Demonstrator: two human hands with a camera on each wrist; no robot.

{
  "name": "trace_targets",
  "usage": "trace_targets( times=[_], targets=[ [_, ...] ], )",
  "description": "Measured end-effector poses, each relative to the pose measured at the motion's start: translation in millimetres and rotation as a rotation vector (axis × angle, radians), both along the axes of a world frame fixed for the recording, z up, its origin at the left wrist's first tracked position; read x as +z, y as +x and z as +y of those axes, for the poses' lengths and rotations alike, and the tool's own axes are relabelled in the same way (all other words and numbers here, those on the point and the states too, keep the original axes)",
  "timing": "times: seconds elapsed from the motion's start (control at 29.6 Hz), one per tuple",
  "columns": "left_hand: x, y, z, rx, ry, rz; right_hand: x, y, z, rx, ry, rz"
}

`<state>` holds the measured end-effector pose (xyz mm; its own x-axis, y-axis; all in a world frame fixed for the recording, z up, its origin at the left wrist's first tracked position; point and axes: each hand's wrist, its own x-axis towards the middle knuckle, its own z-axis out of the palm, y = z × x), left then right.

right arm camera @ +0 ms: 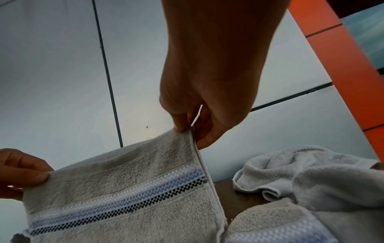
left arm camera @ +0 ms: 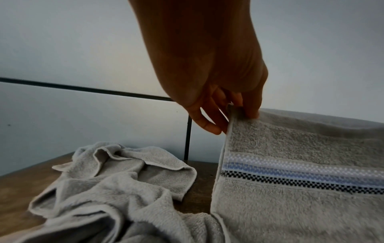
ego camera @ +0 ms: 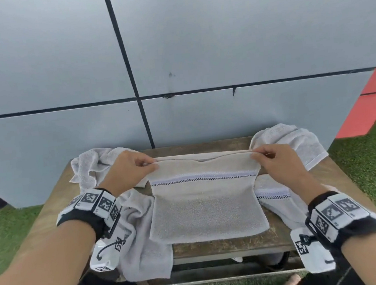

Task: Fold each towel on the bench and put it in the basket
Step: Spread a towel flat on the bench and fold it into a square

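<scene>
Beige terry towel point(ego camera: 206, 209), rectangular, nubby loop pile, hemmed edges, woven band of white, pale blue and black checks across it. Upper edge lifted off the bench point(ego camera: 226, 245), lower part lying flat mid-bench, near edge square to the bench front.

Left hand point(ego camera: 127, 168) pinches the top left corner between thumb and fingers; the other fingers loosely extended behind the hem in the left wrist view. Right hand point(ego camera: 273, 159) pinches the top right corner the same way. Edge stretched fairly taut between them.

Bench top: worn brown wood, mottled.

Crumpled pale grey towels point(ego camera: 92, 165) lie rumpled at the far left, far right, and draped over both near sides. Behind, grey panelled wall point(ego camera: 60, 62) with dark seams. Green turf point(ego camera: 367, 159) around.
</scene>
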<state>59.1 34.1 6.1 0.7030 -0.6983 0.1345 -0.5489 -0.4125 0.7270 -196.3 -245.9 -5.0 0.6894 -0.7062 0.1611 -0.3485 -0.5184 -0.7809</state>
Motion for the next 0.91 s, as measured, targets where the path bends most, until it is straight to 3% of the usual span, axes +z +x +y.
trace_targets(
  times=[0.37,0.57,0.91],
  targets=[
    [19.4,-60.2,37.3,-0.026,-0.034,-0.159,13.4,-55.9,29.2,0.016,-0.152,-0.057],
    [27.4,-77.9,45.0,-0.033,-0.093,-0.131,19.6,-65.6,37.6,0.03,-0.234,-0.031],
    [28.9,-79.0,56.2,-0.099,0.045,-0.292,21.1,-64.3,40.3,0.032,-0.232,0.013]
  ],
)
